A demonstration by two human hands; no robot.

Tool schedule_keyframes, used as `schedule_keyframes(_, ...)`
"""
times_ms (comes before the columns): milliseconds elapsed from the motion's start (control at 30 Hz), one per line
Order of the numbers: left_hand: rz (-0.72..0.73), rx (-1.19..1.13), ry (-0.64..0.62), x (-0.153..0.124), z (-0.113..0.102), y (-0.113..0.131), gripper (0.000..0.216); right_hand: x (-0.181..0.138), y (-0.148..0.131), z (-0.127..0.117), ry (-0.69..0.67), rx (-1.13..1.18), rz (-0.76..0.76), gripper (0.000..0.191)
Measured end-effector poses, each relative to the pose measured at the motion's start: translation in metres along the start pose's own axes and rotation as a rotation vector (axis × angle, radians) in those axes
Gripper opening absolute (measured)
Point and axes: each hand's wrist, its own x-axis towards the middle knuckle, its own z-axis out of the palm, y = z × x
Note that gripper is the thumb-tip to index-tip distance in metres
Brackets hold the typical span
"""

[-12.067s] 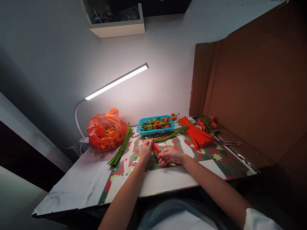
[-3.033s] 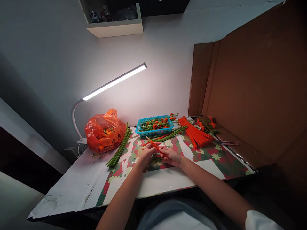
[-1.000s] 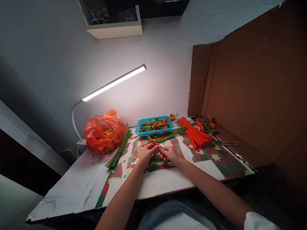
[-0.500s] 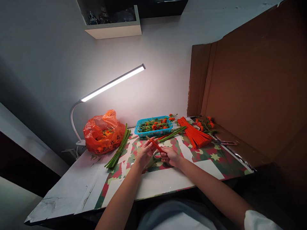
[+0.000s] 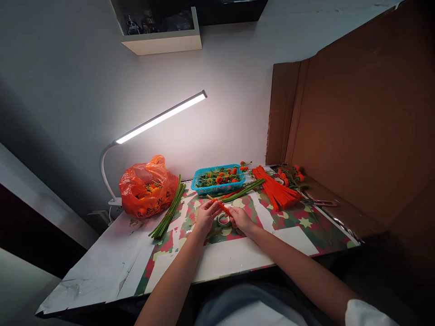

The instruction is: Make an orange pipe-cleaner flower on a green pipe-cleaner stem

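Between my two hands, above the table, is a thin pale stick (image 5: 210, 197) with an orange pipe cleaner (image 5: 222, 207) wound around it in a coil. The fingers of my left hand (image 5: 205, 215) pinch the coil near the stick's bare tip. My right hand (image 5: 240, 219) is closed on the lower right end of the coil, and its fingertips partly hide that end. Just below the hands lies a roll of green tape (image 5: 223, 221). Loose green pipe cleaners (image 5: 242, 192) lie behind them, with some orange alongside.
A blue basket (image 5: 217, 191) of orange flowers stands at the back. To its right lie a bundle of orange pipe cleaners (image 5: 277, 190) and pliers (image 5: 322, 203). On the left are a green bundle (image 5: 168, 215), an orange plastic bag (image 5: 131, 181) and a lit lamp (image 5: 161, 118). Cardboard (image 5: 356, 122) walls the right.
My right hand's fingers have shifted and straightened around the coil's end. The left fingers have closed further over the coil. The tape roll shows more plainly now.
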Motion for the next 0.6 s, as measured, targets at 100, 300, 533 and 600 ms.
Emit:
schedule_keyframes(100,-0.007,0.015,0.007,0.000,-0.001,0.000,0.035,0.001,0.002,0.000,0.009,-0.024,-0.012,0.036)
schedule_keyframes(300,-0.031,0.006,-0.006,-0.001,-0.001,0.002,0.037,0.001,0.005,0.002,-0.017,-0.013,0.019,0.037)
schedule_keyframes(533,-0.070,-0.153,-0.166,-0.010,0.007,0.010,0.039,-0.006,-0.005,-0.002,-0.144,0.129,0.126,0.035)
schedule_keyframes(600,-0.082,-0.146,-0.200,-0.013,0.009,0.011,0.036,-0.006,-0.007,-0.005,-0.179,0.201,0.139,0.033)
